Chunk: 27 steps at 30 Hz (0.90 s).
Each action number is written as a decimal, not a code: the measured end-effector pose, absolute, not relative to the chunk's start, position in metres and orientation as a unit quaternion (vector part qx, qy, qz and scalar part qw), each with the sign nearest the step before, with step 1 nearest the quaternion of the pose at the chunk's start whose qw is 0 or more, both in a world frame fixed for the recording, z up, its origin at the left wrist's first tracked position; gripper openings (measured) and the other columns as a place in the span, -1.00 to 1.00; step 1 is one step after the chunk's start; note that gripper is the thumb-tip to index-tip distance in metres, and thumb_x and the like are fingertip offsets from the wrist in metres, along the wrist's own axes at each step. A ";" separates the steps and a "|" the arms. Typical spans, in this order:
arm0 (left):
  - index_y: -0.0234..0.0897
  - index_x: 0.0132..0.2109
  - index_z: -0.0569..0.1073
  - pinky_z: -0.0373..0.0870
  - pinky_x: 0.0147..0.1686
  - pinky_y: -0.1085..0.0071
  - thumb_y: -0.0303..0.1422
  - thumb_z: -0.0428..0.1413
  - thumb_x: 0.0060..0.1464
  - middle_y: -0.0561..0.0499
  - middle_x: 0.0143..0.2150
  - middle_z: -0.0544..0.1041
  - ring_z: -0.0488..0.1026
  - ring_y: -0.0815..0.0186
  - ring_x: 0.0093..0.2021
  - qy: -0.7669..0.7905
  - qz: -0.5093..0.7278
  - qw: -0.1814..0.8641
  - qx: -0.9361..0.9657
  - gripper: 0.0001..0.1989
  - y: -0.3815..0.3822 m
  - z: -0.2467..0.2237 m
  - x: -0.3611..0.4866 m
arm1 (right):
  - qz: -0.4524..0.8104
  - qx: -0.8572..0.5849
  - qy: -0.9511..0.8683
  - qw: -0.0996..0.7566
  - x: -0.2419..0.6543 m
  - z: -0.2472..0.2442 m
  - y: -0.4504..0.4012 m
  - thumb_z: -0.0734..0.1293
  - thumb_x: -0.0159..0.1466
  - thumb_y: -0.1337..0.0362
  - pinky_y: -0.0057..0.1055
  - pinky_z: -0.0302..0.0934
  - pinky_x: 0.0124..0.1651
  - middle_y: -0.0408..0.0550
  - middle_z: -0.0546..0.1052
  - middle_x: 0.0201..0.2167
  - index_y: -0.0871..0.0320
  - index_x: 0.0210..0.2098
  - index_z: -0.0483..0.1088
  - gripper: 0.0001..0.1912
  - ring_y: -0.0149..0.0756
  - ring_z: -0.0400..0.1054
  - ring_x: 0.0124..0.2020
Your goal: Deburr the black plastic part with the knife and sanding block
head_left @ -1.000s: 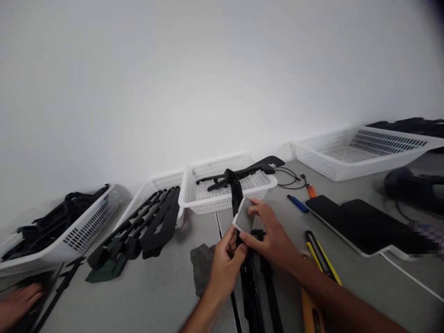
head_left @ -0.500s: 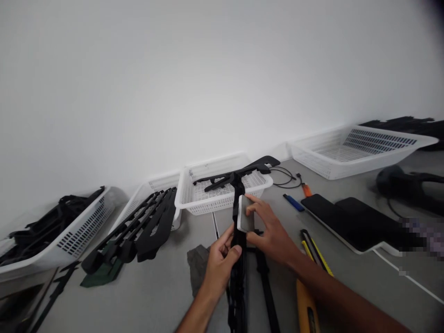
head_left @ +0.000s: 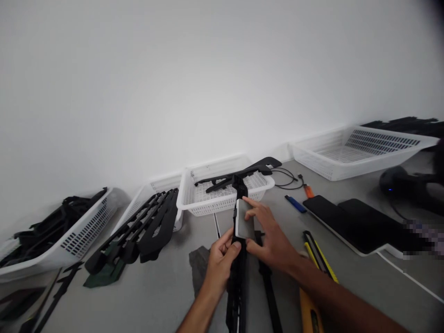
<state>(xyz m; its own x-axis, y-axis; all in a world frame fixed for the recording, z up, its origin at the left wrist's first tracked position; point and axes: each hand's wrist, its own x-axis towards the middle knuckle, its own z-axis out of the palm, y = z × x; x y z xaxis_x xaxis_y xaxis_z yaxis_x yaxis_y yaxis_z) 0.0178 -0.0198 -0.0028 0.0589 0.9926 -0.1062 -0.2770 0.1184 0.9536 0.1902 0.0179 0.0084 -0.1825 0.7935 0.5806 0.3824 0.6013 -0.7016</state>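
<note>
Left hand (head_left: pixel 219 261), head view: fingers curled and thumb folded, closed on a slender black part (head_left: pixel 237 282). Right hand (head_left: pixel 272 236): thumb and fingers half spread, gripping a grey block (head_left: pixel 245 221) against the part. The block is flat and rectangular, with a pale edge. The part, dark and ridged, runs from the counter's near edge towards the centre basket (head_left: pixel 201 208), its far end overlapping that rim in view; hands and block cover its middle.

Counted: one block; one held part; one black strip (head_left: pixel 268 293) just right of it; four white baskets along the counter's back edge; two dark panels (head_left: pixel 328 219) towards the right edge.

Also shown: a grey cloth (head_left: pixel 199 266) beside the left hand, a blue piece (head_left: pixel 295 204), and a yellow cutter (head_left: pixel 322 259), partly hidden by the right forearm.
</note>
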 end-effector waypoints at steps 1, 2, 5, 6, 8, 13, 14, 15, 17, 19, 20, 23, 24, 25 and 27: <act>-0.27 0.11 0.66 0.48 -0.13 0.39 -0.02 0.46 -0.13 -0.14 -0.10 0.75 0.64 0.12 -0.13 0.441 0.524 0.604 0.407 -0.32 -0.020 -0.002 0.017 | 0.207 -0.390 -0.748 0.495 0.190 0.009 0.017 0.33 0.08 0.40 0.13 0.09 0.32 0.16 0.32 0.36 0.03 -0.13 0.27 -0.64 0.14 0.14 0.38; -0.27 0.10 0.66 0.48 -0.12 0.39 -0.02 0.46 -0.13 -0.14 -0.10 0.75 0.64 0.12 -0.12 0.441 0.522 0.606 0.407 -0.33 -0.020 -0.002 0.017 | 0.207 -0.394 -0.748 0.493 0.189 0.009 0.017 0.33 0.08 0.40 0.13 0.10 0.32 0.16 0.33 0.34 0.02 -0.14 0.27 -0.64 0.14 0.14 0.38; -0.24 0.11 0.66 0.48 -0.05 0.36 -0.06 0.46 -0.11 -0.12 -0.08 0.75 0.63 0.09 -0.06 0.440 0.520 0.611 0.405 -0.36 -0.022 0.001 0.016 | 0.191 -0.429 -0.726 0.503 0.190 0.008 0.019 0.34 0.09 0.38 0.16 0.11 0.29 0.18 0.36 0.31 0.03 -0.15 0.27 -0.66 0.17 0.17 0.34; -0.24 0.11 0.66 0.48 -0.04 0.36 -0.06 0.46 -0.11 -0.12 -0.10 0.75 0.63 0.09 -0.06 0.441 0.520 0.609 0.405 -0.36 -0.022 0.002 0.016 | 0.185 -0.434 -0.722 0.507 0.190 0.007 0.019 0.34 0.09 0.37 0.17 0.11 0.29 0.18 0.35 0.31 0.03 -0.14 0.27 -0.66 0.18 0.18 0.33; -0.23 0.11 0.66 0.48 -0.09 0.37 -0.06 0.46 -0.13 -0.11 -0.14 0.75 0.63 0.13 -0.14 0.444 0.520 0.605 0.408 -0.35 -0.022 0.003 0.016 | 0.181 -0.421 -0.728 0.510 0.191 0.007 0.019 0.35 0.11 0.36 0.15 0.10 0.30 0.18 0.34 0.32 0.03 -0.13 0.28 -0.66 0.17 0.18 0.33; -0.22 0.10 0.67 0.46 -0.19 0.41 -0.02 0.46 -0.13 -0.02 -0.31 0.71 0.57 0.24 -0.31 0.435 0.534 0.604 0.402 -0.35 -0.020 0.001 0.018 | 0.195 -0.381 -0.753 0.500 0.192 0.010 0.013 0.37 0.13 0.35 0.07 0.12 0.31 0.15 0.34 0.33 0.03 -0.08 0.28 -0.64 0.13 0.16 0.36; -0.22 0.10 0.67 0.45 -0.19 0.41 -0.03 0.46 -0.13 -0.01 -0.34 0.70 0.55 0.25 -0.33 0.432 0.534 0.605 0.403 -0.35 -0.020 0.000 0.018 | 0.197 -0.379 -0.753 0.500 0.191 0.010 0.012 0.38 0.14 0.34 0.07 0.12 0.31 0.15 0.32 0.34 0.02 -0.07 0.27 -0.63 0.12 0.16 0.36; -0.22 0.10 0.67 0.44 -0.21 0.41 -0.03 0.46 -0.12 0.01 -0.38 0.68 0.52 0.27 -0.36 0.429 0.531 0.608 0.405 -0.36 -0.019 0.000 0.019 | 0.199 -0.376 -0.755 0.500 0.190 0.011 0.010 0.38 0.14 0.34 0.07 0.13 0.31 0.15 0.31 0.35 0.02 -0.06 0.27 -0.61 0.12 0.16 0.36; -0.22 0.07 0.68 0.41 -0.28 0.44 -0.03 0.46 -0.12 0.04 -0.43 0.63 0.47 0.30 -0.41 0.426 0.531 0.609 0.406 -0.38 -0.019 0.000 0.019 | 0.202 -0.359 -0.765 0.495 0.188 0.010 0.008 0.38 0.15 0.35 0.06 0.13 0.33 0.14 0.28 0.37 0.02 -0.01 0.26 -0.58 0.10 0.15 0.37; -0.20 0.02 0.70 0.35 -0.33 0.49 -0.03 0.46 -0.13 0.08 -0.45 0.60 0.43 0.33 -0.41 0.426 0.540 0.601 0.407 -0.42 -0.019 0.000 0.019 | 0.199 -0.341 -0.784 0.480 0.186 0.010 0.007 0.38 0.15 0.36 0.05 0.12 0.35 0.11 0.27 0.38 0.01 0.08 0.27 -0.50 0.08 0.13 0.38; -0.20 0.00 0.71 0.33 -0.35 0.51 -0.02 0.46 -0.12 0.08 -0.45 0.58 0.41 0.35 -0.41 0.427 0.543 0.597 0.409 -0.44 -0.019 0.000 0.019 | 0.195 -0.338 -0.792 0.470 0.186 0.009 0.007 0.38 0.16 0.36 0.04 0.11 0.36 0.09 0.25 0.39 0.00 0.14 0.27 -0.44 0.07 0.12 0.39; -0.24 -0.01 0.70 0.28 -0.39 0.52 -0.01 0.43 -0.08 0.08 -0.45 0.57 0.38 0.36 -0.43 0.442 0.531 0.590 0.417 -0.46 -0.020 -0.002 0.019 | 0.184 -0.356 -0.795 0.455 0.188 0.006 0.012 0.38 0.20 0.34 0.05 0.10 0.38 0.04 0.23 0.41 -0.04 0.28 0.26 -0.34 0.06 0.10 0.41; -0.26 0.00 0.70 0.29 -0.38 0.51 -0.02 0.43 -0.08 0.07 -0.43 0.58 0.40 0.35 -0.41 0.450 0.526 0.588 0.418 -0.45 -0.021 -0.003 0.020 | 0.181 -0.368 -0.788 0.459 0.189 0.005 0.014 0.39 0.22 0.31 0.07 0.10 0.38 0.04 0.24 0.41 -0.05 0.30 0.27 -0.35 0.06 0.11 0.40; -0.27 0.01 0.69 0.32 -0.35 0.50 -0.02 0.43 -0.08 0.04 -0.38 0.62 0.43 0.33 -0.37 0.456 0.524 0.585 0.419 -0.43 -0.021 -0.004 0.020 | 0.179 -0.382 -0.777 0.466 0.190 0.003 0.017 0.39 0.25 0.29 0.09 0.09 0.38 0.05 0.24 0.41 -0.05 0.30 0.28 -0.36 0.07 0.12 0.40; -0.27 0.06 0.67 0.38 -0.23 0.46 -0.03 0.43 -0.07 -0.03 -0.24 0.68 0.49 0.27 -0.26 0.458 0.526 0.577 0.425 -0.41 -0.023 -0.006 0.020 | 0.183 -0.407 -0.755 0.481 0.191 0.000 0.019 0.38 0.29 0.24 0.14 0.08 0.38 0.06 0.27 0.39 -0.05 0.31 0.28 -0.39 0.08 0.15 0.39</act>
<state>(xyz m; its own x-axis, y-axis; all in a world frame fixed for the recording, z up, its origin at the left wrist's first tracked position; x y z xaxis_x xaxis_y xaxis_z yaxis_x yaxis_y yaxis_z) 0.0204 -0.0228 -0.0062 0.0274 0.9962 -0.0825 -0.2174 0.0865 0.9722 0.1910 0.0190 0.0004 -0.2058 0.7898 0.5777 0.4373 0.6024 -0.6678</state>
